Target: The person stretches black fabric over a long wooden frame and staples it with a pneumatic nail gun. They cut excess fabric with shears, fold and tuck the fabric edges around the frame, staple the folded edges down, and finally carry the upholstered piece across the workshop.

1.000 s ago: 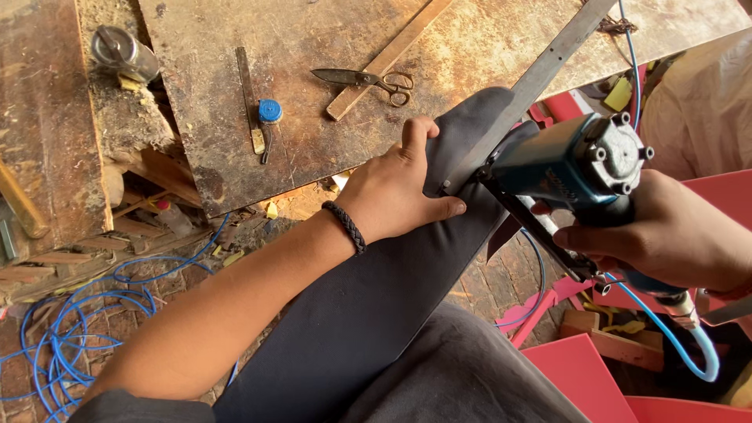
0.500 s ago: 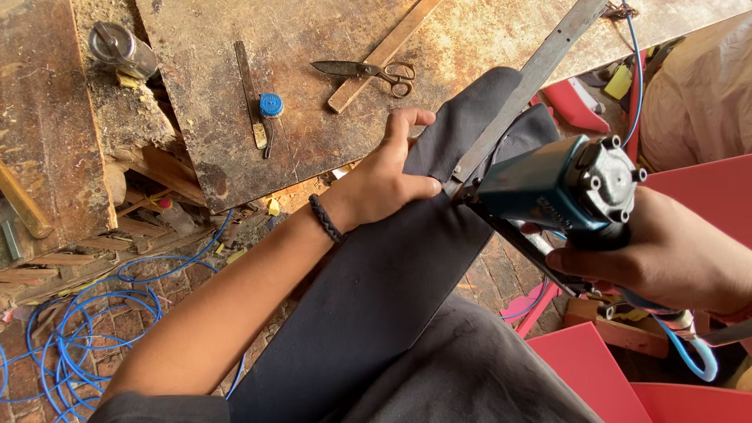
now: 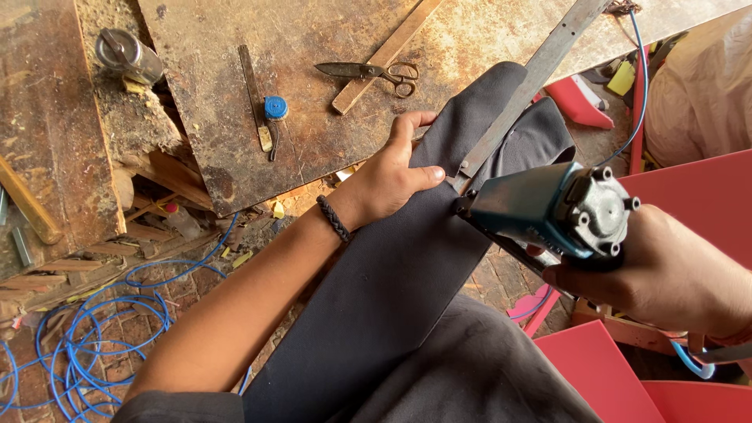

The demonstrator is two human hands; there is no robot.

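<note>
Left hand (image 3: 388, 180) flattens smooth dark fabric (image 3: 392, 282).

Daylight falls warm across a scarred, stained wooden surface (image 3: 329, 149) beyond the fingers, where scissors (image 3: 368, 72), a wooden strip (image 3: 384, 56) and a blue cap (image 3: 275, 107) lie. Left of the fingers, rough planks (image 3: 47, 141) carry a metal can (image 3: 125, 53). Below, blue hose (image 3: 86, 329) coils on the brick floor (image 3: 188, 290). Right, red panels (image 3: 689, 180).
</note>
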